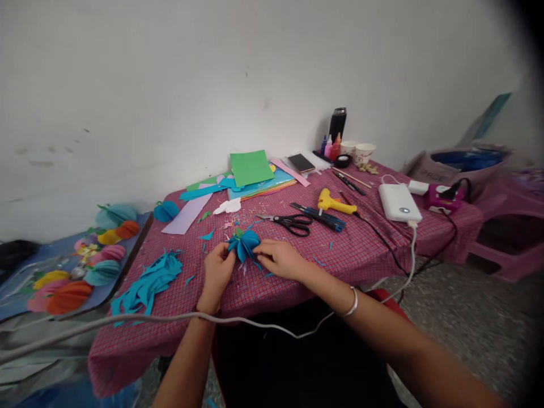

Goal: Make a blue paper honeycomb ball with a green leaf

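Between my two hands, just above the near edge of the table, is a blue paper pumpkin [244,246] with a bit of green at its top. My left hand [220,265] pinches its left side, fingers curled. On the opposite side, my right hand [278,258] grips the paper with thumb and fingertips. Black-handled scissors [291,222] lie just beyond my right hand. Small blue and green paper scraps are scattered around. A heap of cut blue paper strips [151,283] rests to the left of my left hand.
A yellow glue gun [334,203] and blue utility knives [318,216] lie right of the scissors. Behind are paper sheets [250,168], a phone [301,163] and a white power bank [399,202]. A white cable [263,325] crosses over my forearms. Finished paper pumpkins [70,296] sit at left.
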Tool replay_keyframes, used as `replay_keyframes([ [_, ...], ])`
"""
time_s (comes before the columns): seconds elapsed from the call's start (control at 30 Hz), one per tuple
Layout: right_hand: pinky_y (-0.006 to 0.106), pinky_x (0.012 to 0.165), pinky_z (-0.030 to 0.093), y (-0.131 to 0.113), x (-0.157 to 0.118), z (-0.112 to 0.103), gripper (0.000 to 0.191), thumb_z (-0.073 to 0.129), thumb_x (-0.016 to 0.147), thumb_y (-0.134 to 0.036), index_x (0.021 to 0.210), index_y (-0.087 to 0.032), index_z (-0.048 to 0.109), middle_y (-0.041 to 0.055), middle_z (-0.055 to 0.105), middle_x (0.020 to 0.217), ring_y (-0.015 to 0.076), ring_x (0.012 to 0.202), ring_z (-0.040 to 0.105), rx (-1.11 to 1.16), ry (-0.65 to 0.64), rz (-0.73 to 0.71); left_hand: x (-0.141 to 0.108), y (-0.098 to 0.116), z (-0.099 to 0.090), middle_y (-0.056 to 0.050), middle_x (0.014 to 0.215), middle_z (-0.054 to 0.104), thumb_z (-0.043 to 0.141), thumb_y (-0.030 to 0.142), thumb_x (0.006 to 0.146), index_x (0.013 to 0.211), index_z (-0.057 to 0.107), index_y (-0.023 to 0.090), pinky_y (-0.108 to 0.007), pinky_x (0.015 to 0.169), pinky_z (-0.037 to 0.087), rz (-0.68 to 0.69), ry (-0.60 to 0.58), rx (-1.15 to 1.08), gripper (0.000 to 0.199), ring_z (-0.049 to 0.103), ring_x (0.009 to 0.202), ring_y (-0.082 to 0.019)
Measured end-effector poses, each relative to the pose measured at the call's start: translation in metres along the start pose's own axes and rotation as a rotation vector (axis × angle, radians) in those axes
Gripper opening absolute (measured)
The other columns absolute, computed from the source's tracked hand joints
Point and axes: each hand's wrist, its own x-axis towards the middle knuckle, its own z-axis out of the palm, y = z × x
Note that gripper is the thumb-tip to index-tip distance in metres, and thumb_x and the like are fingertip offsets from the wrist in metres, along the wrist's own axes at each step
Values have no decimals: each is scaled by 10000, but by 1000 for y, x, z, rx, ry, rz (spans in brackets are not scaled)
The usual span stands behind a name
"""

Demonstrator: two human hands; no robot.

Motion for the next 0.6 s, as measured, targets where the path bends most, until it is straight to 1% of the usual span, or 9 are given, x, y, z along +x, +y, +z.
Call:
replay_keyframes([
  [0.1, 252, 777, 441, -2, 0, -1, 228, 554, 876, -129, 1057, -186, 681, 53, 681, 978, 157, 851, 619, -13, -41, -12, 0, 3, 2, -96, 1212, 598, 586, 337, 923, 1214, 566, 163, -438, 837, 547, 17, 20, -5, 340, 624, 1009, -231],
  [0.17, 252, 771, 434, -2, 1, -1, 203, 575, 876, -152, 1044, -190, 682, 49, 681, 973, 157, 846, 617, -23, -54, -1, -1, 7, 3, -74, 1070, 648, 592, 334, 915, 1113, 608, 145, -385, 775, 552, 32, 61, -11, 274, 644, 894, -201],
  [0.23, 252, 733, 419, -2, 2, 0, 144, 601, 875, -187, 994, -180, 682, 46, 680, 918, 156, 802, 609, -38, -50, 31, -2, 13, 2, -30, 861, 662, 610, 324, 882, 947, 636, 143, -316, 693, 526, 55, 127, -10, 194, 631, 746, -168],
  [0.3, 253, 692, 396, -1, 3, 1, 91, 625, 871, -216, 931, -170, 675, 40, 673, 853, 153, 755, 594, -54, -39, 74, -4, 20, 0, 5, 730, 624, 620, 321, 844, 823, 618, 163, -277, 645, 478, 88, 215, 5, 159, 591, 669, -152],
  [0.37, 252, 666, 374, -1, 4, 3, 73, 643, 865, -235, 883, -166, 664, 35, 667, 815, 150, 728, 582, -67, -27, 112, -8, 26, -3, 23, 690, 572, 599, 332, 841, 762, 576, 185, -264, 631, 436, 133, 307, 30, 169, 544, 652, -144],
  [0.43, 248, 653, 359, -1, 6, 4, 78, 661, 856, -247, 858, -169, 656, 27, 665, 799, 144, 713, 577, -73, -20, 140, -13, 32, -6, 37, 652, 499, 569, 336, 853, 693, 518, 202, -261, 617, 397, 186, 357, 62, 214, 485, 627, -138],
  [0.5, 244, 644, 350, -1, 6, 5, 86, 676, 847, -257, 839, -175, 652, 19, 665, 787, 139, 704, 576, -76, -14, 162, -18, 35, -6, 43, 626, 454, 572, 331, 849, 646, 486, 210, -260, 597, 369, 233, 325, 102, 251, 445, 597, -133],
  [0.6, 240, 634, 341, 0, 7, 5, 91, 689, 837, -262, 824, -180, 651, 12, 666, 773, 135, 699, 578, -83, -5, 194, -19, 37, -3, 38, 622, 482, 629, 339, 812, 655, 541, 208, -260, 573, 354, 275, 198, 170, 222, 452, 577, -135],
])
